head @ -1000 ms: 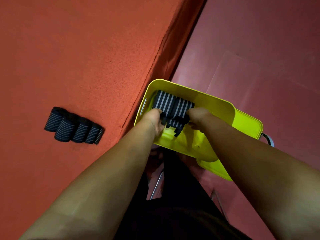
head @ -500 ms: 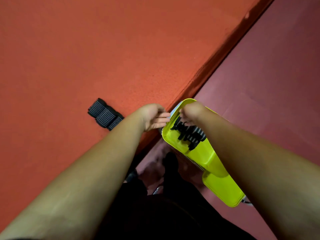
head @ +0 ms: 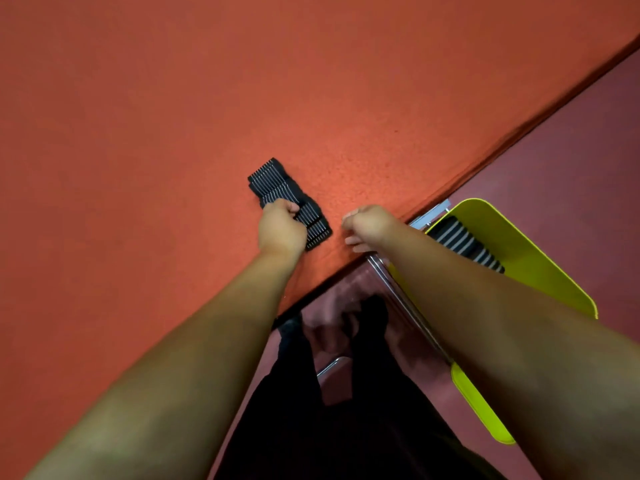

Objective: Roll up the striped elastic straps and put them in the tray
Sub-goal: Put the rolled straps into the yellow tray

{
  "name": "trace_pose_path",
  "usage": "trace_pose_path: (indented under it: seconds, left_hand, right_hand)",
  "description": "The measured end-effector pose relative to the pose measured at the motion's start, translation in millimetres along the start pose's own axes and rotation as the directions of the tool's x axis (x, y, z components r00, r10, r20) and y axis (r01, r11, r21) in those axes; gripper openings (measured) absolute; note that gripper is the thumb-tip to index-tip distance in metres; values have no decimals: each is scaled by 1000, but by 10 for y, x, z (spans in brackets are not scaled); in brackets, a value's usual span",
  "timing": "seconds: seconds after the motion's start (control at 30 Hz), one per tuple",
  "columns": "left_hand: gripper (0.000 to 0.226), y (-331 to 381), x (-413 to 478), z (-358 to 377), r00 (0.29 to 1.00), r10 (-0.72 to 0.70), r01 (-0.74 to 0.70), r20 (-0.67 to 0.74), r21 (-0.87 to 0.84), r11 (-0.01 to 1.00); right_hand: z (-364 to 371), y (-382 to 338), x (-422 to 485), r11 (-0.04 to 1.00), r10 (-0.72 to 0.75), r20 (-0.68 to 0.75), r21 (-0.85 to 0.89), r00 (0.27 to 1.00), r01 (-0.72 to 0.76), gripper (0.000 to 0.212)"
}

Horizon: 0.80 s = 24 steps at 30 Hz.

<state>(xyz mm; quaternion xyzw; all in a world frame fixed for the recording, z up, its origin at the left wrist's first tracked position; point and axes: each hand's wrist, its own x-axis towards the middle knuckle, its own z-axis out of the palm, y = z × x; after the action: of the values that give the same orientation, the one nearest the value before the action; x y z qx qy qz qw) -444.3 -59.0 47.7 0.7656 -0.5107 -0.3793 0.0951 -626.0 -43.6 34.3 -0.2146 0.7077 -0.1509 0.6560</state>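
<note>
Picking up finished rolls from the counter, bound for the tray.

On the rough, felt-like orange counter (head: 173, 116), curling the left hand (head: 282, 226) in a firm grip over the near end of a row of rolled straps (head: 277, 185): springy black-and-white ribbed cylinders, side by side. Just right, hovering with the right hand (head: 369, 225) loosely curled, nothing visible in its grip. Past the counter's edge, a glossy lime tray (head: 540, 258) with more rolls (head: 460, 240) inside. Next, probably: lifting the row together without unrolling any.
</note>
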Motion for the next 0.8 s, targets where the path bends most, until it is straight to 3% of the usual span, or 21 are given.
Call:
trace_pose_path:
  seconds: [0.07, 0.17, 0.27, 0.4, 0.5, 0.6, 0.8]
  left_hand:
    - [38, -45, -15, 10, 997, 74, -74, -17, 16, 997]
    - [33, -75, -29, 20, 993, 119, -119, -18, 20, 993]
    - [35, -68, -37, 13, 992, 123, -123, 3, 53, 991]
    - [49, 6, 8, -57, 979, 171, -168, -111, 36, 985]
    - [65, -20, 137, -114, 978, 186, -174, -91, 126, 977]
    - [58, -93, 226, -131, 983, 183, -175, -18, 205, 963]
    - [44, -126, 219, -175, 976, 217, -208, -6, 260, 943]
  right_hand:
    - [139, 43, 143, 1000, -4, -2, -18, 1000, 4, 15]
    - [314, 70, 314, 997, -8, -6, -79, 1000, 8, 54]
    - [422, 54, 396, 990, -66, -19, -129, 998, 63, 71]
    - [489, 5, 469, 984, -142, -61, -118, 988, 134, 69]
    - [493, -87, 453, 968, -199, -55, -169, 978, 188, 70]
    - [486, -135, 464, 945, -223, -24, -251, 975, 210, 55]
    - [510, -125, 359, 885, -283, -69, -404, 957, 233, 39]
